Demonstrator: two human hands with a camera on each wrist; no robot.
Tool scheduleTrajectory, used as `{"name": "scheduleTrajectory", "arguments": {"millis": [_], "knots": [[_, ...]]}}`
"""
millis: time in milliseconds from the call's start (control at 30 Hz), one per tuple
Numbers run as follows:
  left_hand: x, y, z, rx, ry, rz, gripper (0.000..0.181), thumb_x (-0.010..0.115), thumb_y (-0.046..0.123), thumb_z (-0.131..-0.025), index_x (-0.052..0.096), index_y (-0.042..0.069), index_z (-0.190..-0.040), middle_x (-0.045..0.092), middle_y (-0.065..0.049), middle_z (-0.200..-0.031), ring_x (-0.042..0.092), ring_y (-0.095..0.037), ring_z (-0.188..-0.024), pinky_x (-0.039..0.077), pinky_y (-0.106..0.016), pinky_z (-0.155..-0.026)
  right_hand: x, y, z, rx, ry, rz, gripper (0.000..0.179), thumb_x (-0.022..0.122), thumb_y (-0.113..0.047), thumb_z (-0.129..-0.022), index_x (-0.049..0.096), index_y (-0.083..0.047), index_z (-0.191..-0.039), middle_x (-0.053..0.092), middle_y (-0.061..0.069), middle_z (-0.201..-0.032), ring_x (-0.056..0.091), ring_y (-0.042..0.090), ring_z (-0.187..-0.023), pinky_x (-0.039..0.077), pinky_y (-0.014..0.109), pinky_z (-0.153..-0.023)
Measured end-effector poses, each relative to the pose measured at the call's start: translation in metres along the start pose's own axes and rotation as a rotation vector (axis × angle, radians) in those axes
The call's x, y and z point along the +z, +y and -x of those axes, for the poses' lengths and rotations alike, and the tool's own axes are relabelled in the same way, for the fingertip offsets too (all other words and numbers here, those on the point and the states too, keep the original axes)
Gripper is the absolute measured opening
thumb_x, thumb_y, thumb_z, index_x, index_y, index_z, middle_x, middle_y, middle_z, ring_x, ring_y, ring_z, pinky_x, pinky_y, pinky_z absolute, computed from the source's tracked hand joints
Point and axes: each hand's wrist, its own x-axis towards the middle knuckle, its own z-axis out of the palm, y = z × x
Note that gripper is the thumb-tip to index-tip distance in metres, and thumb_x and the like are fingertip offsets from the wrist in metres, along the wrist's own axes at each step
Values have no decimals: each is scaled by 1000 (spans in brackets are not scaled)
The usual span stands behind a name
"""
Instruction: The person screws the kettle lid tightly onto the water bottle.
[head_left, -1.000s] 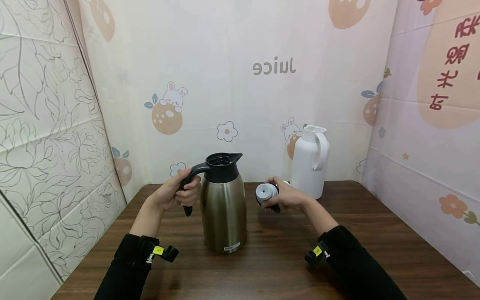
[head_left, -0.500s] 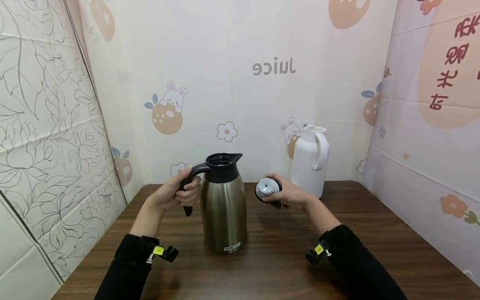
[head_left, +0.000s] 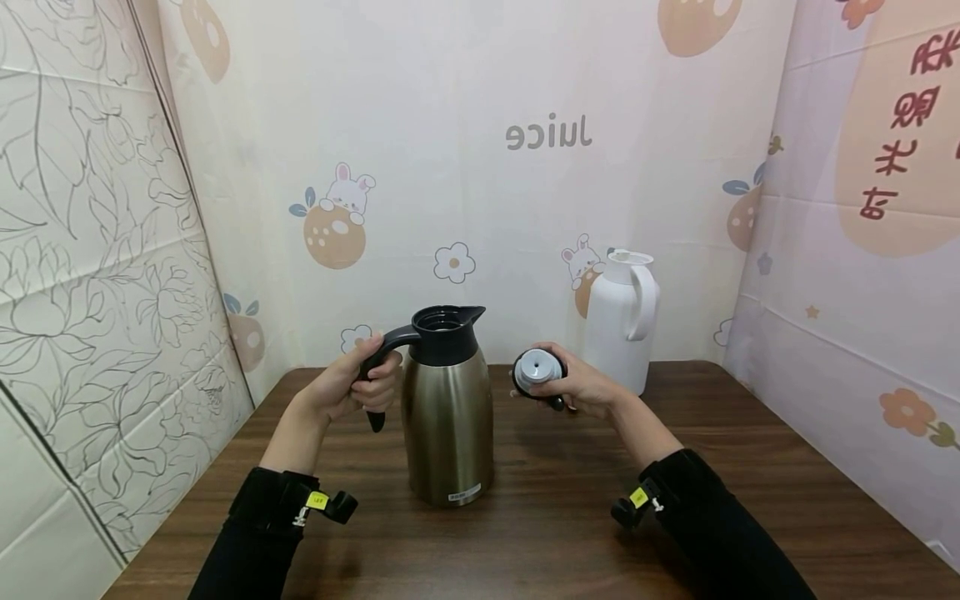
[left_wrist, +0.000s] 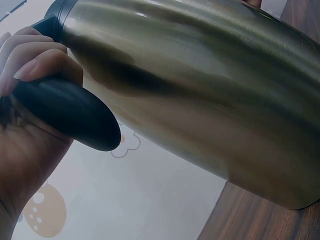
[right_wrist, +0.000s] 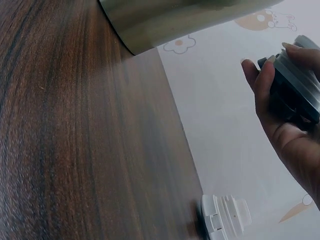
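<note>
A brushed-metal thermos jug (head_left: 448, 425) with a black collar and spout stands upright on the wooden table, its mouth uncovered. My left hand (head_left: 351, 385) grips its black handle (head_left: 397, 336), fingers wrapped round it; the handle's rounded lower end (left_wrist: 95, 122) shows below them in the left wrist view. To the right of the jug, above the table, my right hand (head_left: 585, 386) holds a black jug lid (head_left: 536, 367) by its sides. The lid's pale grey stopper, with a small dark hole, faces the head camera. Thumb and fingers lie round the lid (right_wrist: 295, 92) in the right wrist view.
A white thermos jug (head_left: 621, 325) with a white handle stands at the back right, behind my right hand. In the right wrist view a white lid (right_wrist: 225, 217) sits near the table's back edge. Patterned cloth walls (head_left: 465, 183) close in the back and sides.
My right hand has lifted slightly and tilted the lid, so its stopper faces the head camera more squarely. My left hand and the metal jug have stayed put.
</note>
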Motion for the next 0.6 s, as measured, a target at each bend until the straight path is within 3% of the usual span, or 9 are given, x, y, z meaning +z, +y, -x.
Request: {"name": "scheduleTrajectory", "arguments": {"millis": [100,300,500,600], "knots": [[0,0,0,2,3,-6,49,11,43,-117,35,13,-87,27,5,-62,21,-12,-47,14,-31,-45,-1,1,-1,-3,19,-18,72,73,4,-95,32,-11,-151,64,23,-136,71,34,-106,55,40,-82],[0,0,1,1,11,-22,49,10,43,-117,34,13,-86,27,5,-62,21,-12,-47,14,-31,-45,-3,3,-2,-19,44,-84,76,71,7,-95,31,-19,-155,56,22,-142,65,43,-125,57,40,-84],[1,0,0,-2,13,-17,48,11,42,-117,35,13,-87,26,5,-62,21,-12,-47,14,-32,-46,-5,3,-2,-41,13,-155,79,67,10,-96,31,-22,-158,64,26,-137,66,39,-120,55,41,-86],[1,1,0,-2,13,-18,49,10,42,-117,34,13,-86,26,5,-62,21,-12,-47,13,-32,-45,-6,2,-2,-40,23,-186,77,67,12,-96,33,-21,-157,61,23,-139,63,42,-126,55,42,-87]]}}
